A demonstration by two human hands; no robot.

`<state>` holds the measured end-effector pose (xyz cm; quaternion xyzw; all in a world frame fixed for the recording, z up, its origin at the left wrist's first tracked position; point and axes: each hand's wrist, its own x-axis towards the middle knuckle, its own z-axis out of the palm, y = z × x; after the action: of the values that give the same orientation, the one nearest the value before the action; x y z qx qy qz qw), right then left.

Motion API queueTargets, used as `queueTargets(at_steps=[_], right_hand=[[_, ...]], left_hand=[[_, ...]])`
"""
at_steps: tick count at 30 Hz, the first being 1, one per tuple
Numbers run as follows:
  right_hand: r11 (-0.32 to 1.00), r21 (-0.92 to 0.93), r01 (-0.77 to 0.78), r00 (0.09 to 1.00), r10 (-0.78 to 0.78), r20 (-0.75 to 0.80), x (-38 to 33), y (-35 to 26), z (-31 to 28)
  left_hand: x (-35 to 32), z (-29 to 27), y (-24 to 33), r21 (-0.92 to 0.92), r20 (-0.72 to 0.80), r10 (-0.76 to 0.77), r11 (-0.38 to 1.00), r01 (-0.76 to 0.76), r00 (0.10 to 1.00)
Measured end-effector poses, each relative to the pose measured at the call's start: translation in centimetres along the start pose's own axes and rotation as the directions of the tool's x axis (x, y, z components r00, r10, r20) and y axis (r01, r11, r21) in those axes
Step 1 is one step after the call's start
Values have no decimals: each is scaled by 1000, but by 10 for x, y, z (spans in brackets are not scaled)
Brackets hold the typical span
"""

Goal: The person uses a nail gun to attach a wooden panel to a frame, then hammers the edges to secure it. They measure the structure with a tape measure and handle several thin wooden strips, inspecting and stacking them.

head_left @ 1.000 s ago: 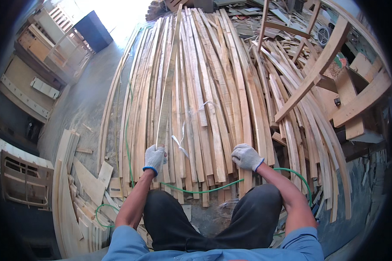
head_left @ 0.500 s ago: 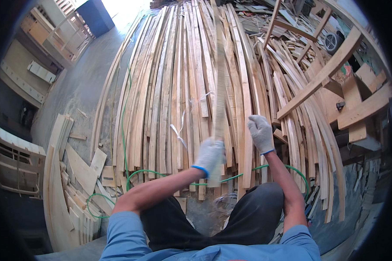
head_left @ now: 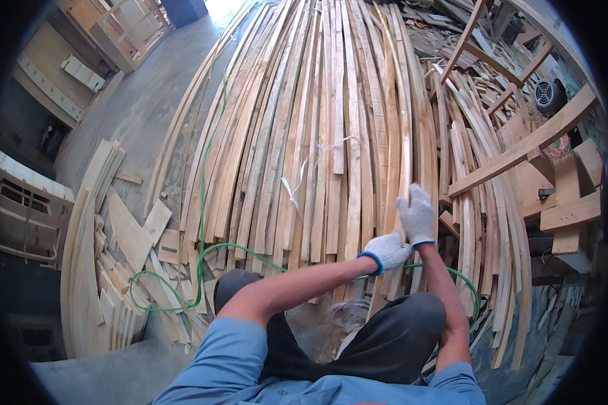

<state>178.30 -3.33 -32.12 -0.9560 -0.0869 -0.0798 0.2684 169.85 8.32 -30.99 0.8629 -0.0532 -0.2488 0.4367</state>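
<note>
Both my hands wear white knit gloves with blue cuffs. Near the right side of a broad spread of long wooden strips [head_left: 284, 135], they close around one narrow, pale wooden strip [head_left: 407, 162]. My left hand [head_left: 387, 251] grips it close to its near end. Just beyond, my right hand [head_left: 416, 214] wraps around the same piece, and the two gloves almost touch. The strip runs away from me along the other strips. Gloves and fingers cover part of its near end.
A green hose [head_left: 203, 189] loops over the strips and floor. Curved boards [head_left: 91, 223] and offcuts lie at the left. On the right stand a wooden frame [head_left: 527, 152] and a motor [head_left: 549, 96]. Clear plastic wrap [head_left: 350, 314] lies between my knees.
My left hand has swung right with the wooden strip, which was blurred in mid-motion. My right hand, apart from it before, now grips it too. The view has shifted slightly.
</note>
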Motion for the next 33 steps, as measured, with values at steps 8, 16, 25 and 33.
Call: queueTargets(at_steps=[8, 16, 25, 33], right_hand=[[963, -131, 237, 971, -237, 15, -21, 23, 21], [946, -165, 280, 959, -268, 90, -26, 24, 38], [958, -89, 273, 961, -267, 79, -24, 17, 34], [962, -31, 272, 961, -269, 64, -23, 14, 36]], left_hand=[[57, -112, -92, 232, -145, 21, 973, 13, 989], [11, -153, -259, 262, -412, -415, 799, 541, 811], [48, -114, -254, 391, -483, -309, 761, 517, 820], [60, -126, -295, 212, -447, -450, 786, 581, 773]])
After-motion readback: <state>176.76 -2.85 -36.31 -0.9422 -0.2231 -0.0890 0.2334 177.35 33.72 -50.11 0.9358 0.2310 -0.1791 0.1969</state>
